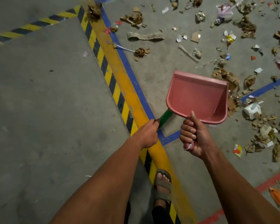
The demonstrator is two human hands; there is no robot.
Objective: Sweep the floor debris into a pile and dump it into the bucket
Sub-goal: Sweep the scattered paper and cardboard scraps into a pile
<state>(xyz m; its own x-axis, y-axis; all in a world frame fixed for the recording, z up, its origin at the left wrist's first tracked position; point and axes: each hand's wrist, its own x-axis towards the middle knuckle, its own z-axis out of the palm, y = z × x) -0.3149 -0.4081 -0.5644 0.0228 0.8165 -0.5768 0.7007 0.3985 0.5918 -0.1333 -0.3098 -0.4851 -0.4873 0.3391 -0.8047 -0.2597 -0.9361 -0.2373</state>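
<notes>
**Dustpan and green handle held over a littered floor**

On the left, bare concrete floor (39, 94) runs up to a black-and-yellow striped line (102, 59) that crosses diagonally from the top toward the bottom edge, with a yellow line (120, 75) and a blue line (132, 78) just beside it. The left hand (148, 135) sits over the yellow line, its fingers curled round a green handle (165, 116); the far end of that handle is hidden behind the dustpan. Below, near the bottom edge, a foot in a sandal (162, 183) stands on the striped line.

Right of the green handle, the right hand (195, 136) grips the handle of a pink dustpan (199, 96), thumb pointing up against its back rim. The pan is held above the floor, empty, its open mouth facing away.

The debris (233, 78) lies scattered over the floor's upper right and right side: torn cardboard, paper scraps, wrappers. An orange scrap (278, 197) lies near the lower right corner beside a red line (271, 180).
</notes>
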